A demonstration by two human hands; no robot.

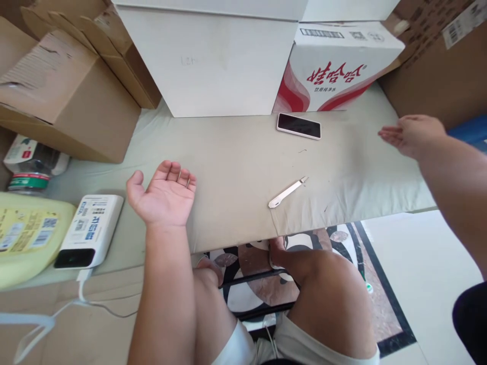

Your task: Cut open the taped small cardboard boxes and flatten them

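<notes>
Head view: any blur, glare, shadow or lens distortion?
Head view: right forearm looks soft, perhaps motion blur; head view: faint shadow on the cloth beside the right hand; head view: white box sides splay, perhaps wide-angle distortion; head view: phone screen dark, no strong glare.

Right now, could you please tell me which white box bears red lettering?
The smaller box behind the phone, unlike the big box to its left, which shows only faint marks.

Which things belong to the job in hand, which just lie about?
Likely the job's, untouched between left hand and right hand:
slim white narrow-tipped tool
rectangular black-screened phone

Likely just lying about:
white rectangular power bank
pale yellow plastic jug
red-and-white cardboard carton
large white box
</notes>
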